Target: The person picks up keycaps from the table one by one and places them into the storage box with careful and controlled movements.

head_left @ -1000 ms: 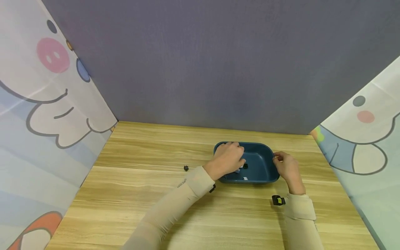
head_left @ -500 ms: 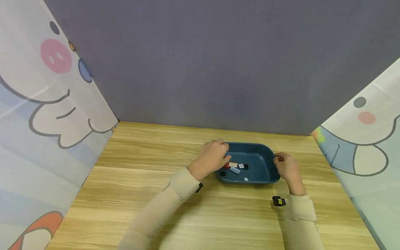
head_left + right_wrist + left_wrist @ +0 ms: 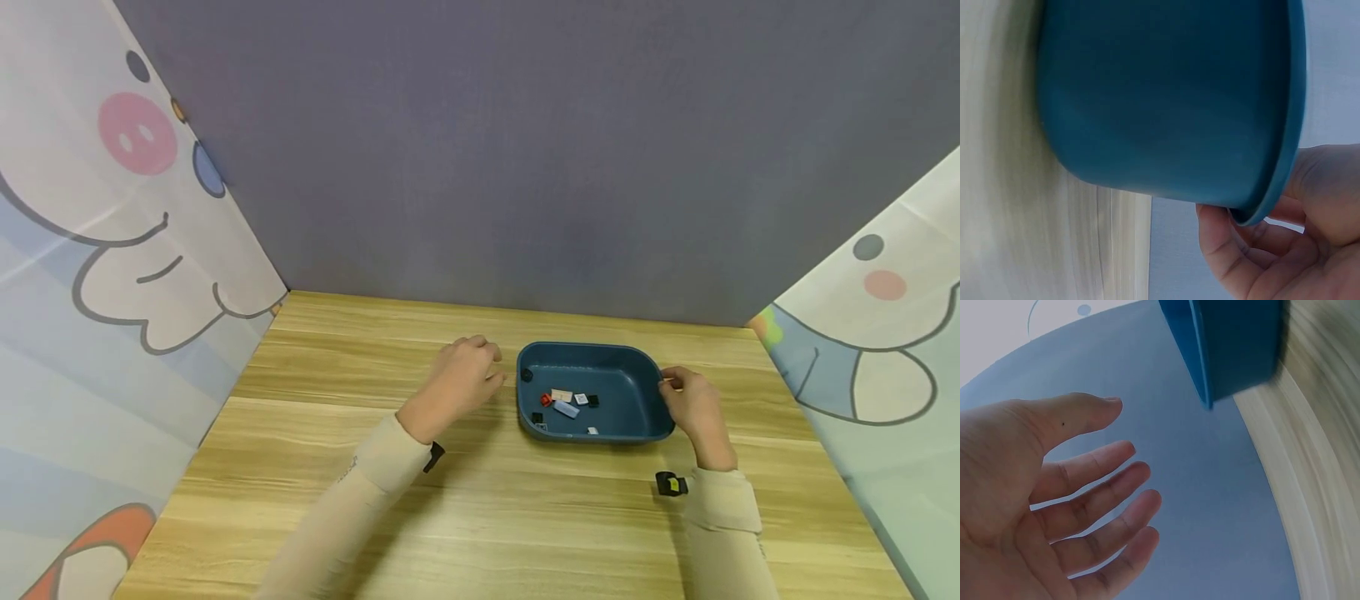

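A dark blue plastic basin (image 3: 626, 400) stands on the wooden table. In it lie several small pieces: a red one (image 3: 547, 400), a light blue block (image 3: 566, 409), a beige piece (image 3: 561, 395), white ones and black ones, including a round black piece (image 3: 527, 375) near the left wall. My right hand (image 3: 692, 408) pinches the basin's right rim, fingers curled under the lip in the right wrist view. My left hand (image 3: 453, 382) hovers left of the basin, apart from it. Its fingers (image 3: 1100, 515) are relaxed and spread, holding nothing in the left wrist view.
The wooden table (image 3: 525, 525) runs back to a grey-purple panel (image 3: 480, 158). Cartoon-printed sheets (image 3: 135, 250) bound the left and right sides. A black wrist device (image 3: 670, 484) sits by the right cuff, and another (image 3: 433, 457) by the left cuff.
My left hand has moved out of the basin to the left, uncovering the pieces inside. A small black piece seen on the table earlier is out of sight. The right hand stays at the rim.
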Tool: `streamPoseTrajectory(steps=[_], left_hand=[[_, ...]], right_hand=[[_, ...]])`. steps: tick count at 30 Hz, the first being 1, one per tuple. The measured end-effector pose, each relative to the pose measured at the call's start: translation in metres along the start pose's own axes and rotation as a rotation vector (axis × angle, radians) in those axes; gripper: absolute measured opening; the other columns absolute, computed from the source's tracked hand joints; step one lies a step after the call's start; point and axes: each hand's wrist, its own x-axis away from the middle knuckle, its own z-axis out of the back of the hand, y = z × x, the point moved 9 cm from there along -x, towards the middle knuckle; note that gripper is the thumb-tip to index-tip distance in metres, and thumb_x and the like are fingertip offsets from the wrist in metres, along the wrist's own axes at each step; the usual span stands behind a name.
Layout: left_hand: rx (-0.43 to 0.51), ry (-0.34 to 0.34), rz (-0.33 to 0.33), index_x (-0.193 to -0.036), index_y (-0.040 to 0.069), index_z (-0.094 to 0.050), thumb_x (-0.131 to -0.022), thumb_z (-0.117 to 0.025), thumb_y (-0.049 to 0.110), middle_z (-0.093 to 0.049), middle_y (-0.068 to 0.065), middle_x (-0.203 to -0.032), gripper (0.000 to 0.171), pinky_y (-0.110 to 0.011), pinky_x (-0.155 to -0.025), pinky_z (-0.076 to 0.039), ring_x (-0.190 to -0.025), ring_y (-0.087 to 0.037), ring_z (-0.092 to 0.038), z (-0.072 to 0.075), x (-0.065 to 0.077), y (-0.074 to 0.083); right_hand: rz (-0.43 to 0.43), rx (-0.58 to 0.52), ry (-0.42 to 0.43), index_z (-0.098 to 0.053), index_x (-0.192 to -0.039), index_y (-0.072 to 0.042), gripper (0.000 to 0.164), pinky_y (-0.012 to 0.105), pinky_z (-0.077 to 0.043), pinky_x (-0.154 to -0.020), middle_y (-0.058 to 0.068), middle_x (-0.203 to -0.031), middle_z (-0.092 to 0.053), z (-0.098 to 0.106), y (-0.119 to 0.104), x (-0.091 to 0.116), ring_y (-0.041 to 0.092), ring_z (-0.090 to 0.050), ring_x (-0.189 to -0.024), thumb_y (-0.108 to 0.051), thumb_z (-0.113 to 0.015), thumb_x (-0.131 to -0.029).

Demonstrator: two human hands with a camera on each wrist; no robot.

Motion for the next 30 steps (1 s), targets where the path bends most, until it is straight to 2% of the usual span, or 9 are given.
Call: streamPoseTrajectory(steps=[7,12,17,23,30], left_hand=[[0.022,0.010,0.069,-0.109,0.009,-0.074,-0.092,-0.075,0.029,-0.068,-0.007,-0.106,0.026,-0.041,-0.081,-0.055,-0.094,-0.027,-0.066,0.004,0.018,-0.021],[0.024,-0.008,0.128,-0.111,0.008,-0.073,-0.092,-0.074,0.029,-0.068,-0.009,-0.110,0.028,-0.042,-0.080,-0.056,-0.098,-0.029,-0.067,-0.002,0.030,-0.040],[0.030,-0.021,0.154,-0.110,0.006,-0.074,-0.092,-0.075,0.027,-0.069,-0.011,-0.109,0.028,-0.044,-0.079,-0.057,-0.096,-0.031,-0.068,-0.011,0.040,-0.054],[0.028,-0.013,0.150,-0.105,0.003,-0.075,-0.089,-0.078,0.025,-0.070,-0.013,-0.103,0.027,-0.044,-0.076,-0.057,-0.091,-0.032,-0.068,-0.021,0.047,-0.062],[-0.009,-0.052,0.184,-0.094,0.006,-0.074,-0.087,-0.079,0.027,-0.067,-0.007,-0.089,0.023,-0.038,-0.067,-0.056,-0.076,-0.024,-0.065,-0.042,0.051,-0.072]], right_hand=[[-0.001,0.011,0.011,-0.062,-0.120,0.014,0.031,0.056,-0.053,-0.072,0.031,-0.104,-0.067,0.000,0.000,0.002,0.048,-0.065,-0.091,-0.008,-0.056,-0.098],[0.004,0.006,0.006,-0.061,-0.120,0.014,0.031,0.056,-0.053,-0.071,0.032,-0.104,-0.067,0.000,0.000,0.002,0.048,-0.065,-0.090,-0.008,-0.056,-0.099],[0.005,0.005,0.010,-0.062,-0.120,0.014,0.031,0.056,-0.053,-0.071,0.032,-0.104,-0.067,0.000,0.000,0.002,0.048,-0.065,-0.090,-0.008,-0.055,-0.099],[-0.001,0.004,0.015,-0.062,-0.121,0.012,0.031,0.054,-0.054,-0.070,0.031,-0.105,-0.067,0.000,0.001,0.002,0.047,-0.065,-0.090,-0.008,-0.055,-0.099],[0.002,0.003,0.014,-0.062,-0.119,0.013,0.030,0.054,-0.054,-0.070,0.031,-0.104,-0.067,0.000,0.000,0.001,0.047,-0.065,-0.091,-0.008,-0.056,-0.098]])
